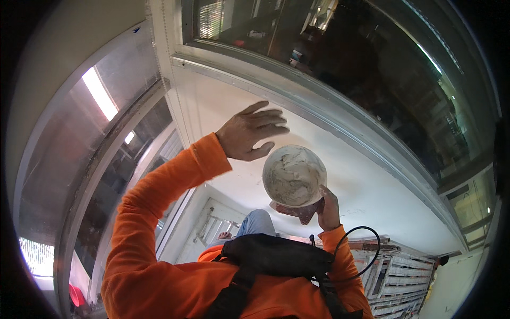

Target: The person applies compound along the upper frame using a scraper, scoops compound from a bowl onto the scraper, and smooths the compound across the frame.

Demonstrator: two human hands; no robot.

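Note:
A round tub full of whitish, roughly smeared paste is held up in front of my chest. My right hand grips it at its near right side, thumb by the rim, with the other fingers mostly hidden. Below the rim, beside that hand, sticks out a stained dark-red piece whose kind I cannot make out. Just beyond the tub's upper left, my left hand is raised with its fingers spread and nothing in it. Pale residue marks its skin.
A white wall panel lies ahead, under a metal-framed window. More framed glass runs along the left. White slatted pieces are stacked at lower right. A black bag hangs across my front, with a looping cable.

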